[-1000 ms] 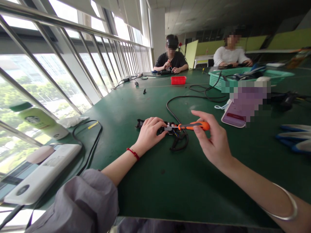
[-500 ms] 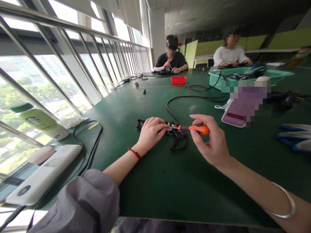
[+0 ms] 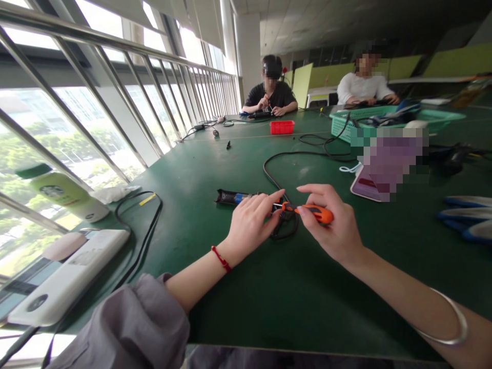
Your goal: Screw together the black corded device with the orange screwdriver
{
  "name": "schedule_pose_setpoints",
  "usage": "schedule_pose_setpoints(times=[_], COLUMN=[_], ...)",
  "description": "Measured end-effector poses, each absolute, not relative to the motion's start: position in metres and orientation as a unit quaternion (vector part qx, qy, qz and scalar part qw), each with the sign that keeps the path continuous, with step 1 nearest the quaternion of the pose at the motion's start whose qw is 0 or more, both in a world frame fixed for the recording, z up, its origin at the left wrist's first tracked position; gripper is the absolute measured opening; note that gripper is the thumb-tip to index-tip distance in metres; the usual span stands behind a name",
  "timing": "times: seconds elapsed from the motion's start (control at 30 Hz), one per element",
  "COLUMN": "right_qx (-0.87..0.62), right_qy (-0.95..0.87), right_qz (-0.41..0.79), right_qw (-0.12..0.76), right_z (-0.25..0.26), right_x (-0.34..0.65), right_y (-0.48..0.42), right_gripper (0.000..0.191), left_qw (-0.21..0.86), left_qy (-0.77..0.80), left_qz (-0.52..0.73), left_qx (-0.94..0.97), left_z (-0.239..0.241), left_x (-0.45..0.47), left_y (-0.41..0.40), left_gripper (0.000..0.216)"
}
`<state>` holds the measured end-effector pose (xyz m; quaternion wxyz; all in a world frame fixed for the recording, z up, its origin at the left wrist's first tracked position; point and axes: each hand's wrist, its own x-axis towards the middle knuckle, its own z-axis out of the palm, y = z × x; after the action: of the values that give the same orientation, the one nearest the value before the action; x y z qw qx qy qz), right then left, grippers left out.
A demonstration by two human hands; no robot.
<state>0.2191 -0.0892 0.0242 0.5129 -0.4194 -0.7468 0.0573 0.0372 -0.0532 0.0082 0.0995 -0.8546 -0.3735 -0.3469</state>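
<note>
A black device (image 3: 229,197) with its casing opened lies on the green table, a blue cylindrical part showing inside. Over its right half is my left hand (image 3: 251,220), with thumb and forefinger apart on either side of a screwdriver's metal shaft. My fingers hide much of the device's inner parts. My right hand (image 3: 338,225) grips the screwdriver (image 3: 317,213) by its orange and black handle, the shaft pointing left toward the device. Whether the tip touches a screw is hidden. A black cord (image 3: 269,171) runs from the device toward the back.
At left are a green bottle (image 3: 63,192), a white power bank (image 3: 73,277) and a black cable (image 3: 156,220). A red tray (image 3: 282,127), a teal basket (image 3: 342,127), a phone (image 3: 371,189) and gloves (image 3: 467,215) lie farther off. Two people sit at the far side.
My left hand has slid right along the device and its thumb and forefinger have parted, baring the blue part. The screwdriver's handle has dipped slightly.
</note>
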Motion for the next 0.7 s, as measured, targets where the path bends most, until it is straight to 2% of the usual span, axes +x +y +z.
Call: schedule_pose_setpoints(times=[0.17,0.37,0.47,0.53,0.63,0.7], right_qx=[-0.386,-0.418,-0.446,-0.445,-0.420,-0.413], right_qy=[-0.725,-0.728,-0.723,-0.725,-0.732,-0.734], right_qz=[0.012,-0.004,0.000,0.008,0.022,0.032], right_qw=[0.570,0.544,0.527,0.526,0.537,0.538], right_z=[0.022,0.023,0.025,0.026,0.026,0.025], right_x=[0.218,0.218,0.219,0.220,0.220,0.219], right_y=[-0.085,-0.086,-0.089,-0.089,-0.088,-0.087], right_gripper=[0.041,0.032,0.019,0.017,0.027,0.035], left_qw=[0.001,-0.062,-0.062,-0.046,-0.001,0.019], left_qy=[-0.366,-0.386,-0.399,-0.431,-0.518,-0.578], left_qz=[-0.318,-0.315,-0.326,-0.334,-0.285,-0.204], left_qx=[-0.875,-0.865,-0.855,-0.837,-0.806,-0.790], left_z=[0.005,0.005,0.009,0.012,0.017,0.019], left_x=[0.051,0.053,0.052,0.047,0.031,0.019], left_y=[-0.078,-0.083,-0.081,-0.074,-0.054,-0.039], left_gripper=[0.058,0.065,0.057,0.043,0.023,0.025])
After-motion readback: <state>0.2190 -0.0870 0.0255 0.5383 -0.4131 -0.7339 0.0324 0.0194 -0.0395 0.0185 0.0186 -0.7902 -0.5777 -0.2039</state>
